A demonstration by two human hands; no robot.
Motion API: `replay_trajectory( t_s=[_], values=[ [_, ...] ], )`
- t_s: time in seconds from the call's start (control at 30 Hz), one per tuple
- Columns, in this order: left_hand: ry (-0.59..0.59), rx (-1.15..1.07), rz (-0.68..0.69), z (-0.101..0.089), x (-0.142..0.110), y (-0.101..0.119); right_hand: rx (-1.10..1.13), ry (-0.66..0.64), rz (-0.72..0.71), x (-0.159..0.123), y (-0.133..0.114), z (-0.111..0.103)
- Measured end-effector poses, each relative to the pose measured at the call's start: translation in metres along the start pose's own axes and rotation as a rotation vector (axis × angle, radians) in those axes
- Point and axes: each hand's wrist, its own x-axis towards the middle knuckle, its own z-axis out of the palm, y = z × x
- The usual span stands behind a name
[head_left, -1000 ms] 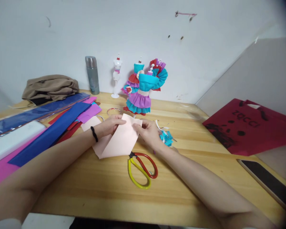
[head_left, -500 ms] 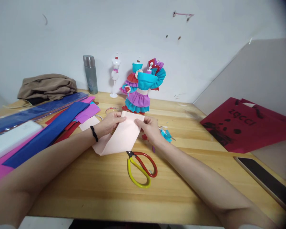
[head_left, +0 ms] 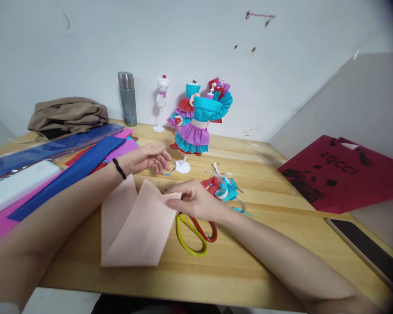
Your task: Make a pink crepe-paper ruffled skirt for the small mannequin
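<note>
A folded pale pink paper sheet [head_left: 134, 226] lies on the wooden table [head_left: 249, 261] in front of me. My right hand [head_left: 193, 203] pinches its upper right corner, fingers closed on the paper. Yellow-and-red scissors [head_left: 194, 235] lie just under and right of that hand. My left hand [head_left: 147, 158], a black band on its wrist, has let go of the paper. Its fingers curl on a small clear ring [head_left: 172, 168] farther back on the table.
Long blue, pink, purple and white paper rolls [head_left: 52, 174] fill the left side. Doll mannequins in paper dresses [head_left: 196, 117], a grey flask [head_left: 127, 98] and brown cloth [head_left: 68, 115] stand at the back. Paper scraps [head_left: 224, 187], a red bag [head_left: 340, 174] and a phone [head_left: 367, 253] lie right.
The pink paper came down from between both hands and toward me onto the table. My left hand released it and reached back to the ring; my right hand followed the paper down.
</note>
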Motion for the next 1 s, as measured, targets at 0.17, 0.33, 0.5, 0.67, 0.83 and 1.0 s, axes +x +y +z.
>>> replay_trajectory(
  t_s=[0.17, 0.33, 0.5, 0.67, 0.83, 1.0],
  values=[
    [0.184, 0.155, -0.052, 0.015, 0.005, 0.002, -0.506, -0.044, -0.019, 0.001, -0.007, 0.008],
    [0.272, 0.25, -0.108, 0.035, 0.025, 0.0, -1.059, -0.05, 0.134, -0.003, -0.028, -0.012],
    [0.241, 0.32, -0.125, 0.045, 0.045, -0.002, -1.225, -0.392, 0.315, -0.014, -0.045, -0.018],
    [0.259, 0.367, -0.09, 0.048, 0.059, -0.01, -1.164, -0.462, 0.301, -0.013, -0.045, -0.013],
    [0.269, 0.356, 0.006, 0.042, 0.071, -0.022, -1.163, -0.481, 0.205, -0.014, -0.041, -0.014],
    [0.228, 0.343, 0.08, 0.043, 0.061, -0.005, -1.218, -0.492, 0.205, -0.017, -0.042, -0.019]
  ],
)
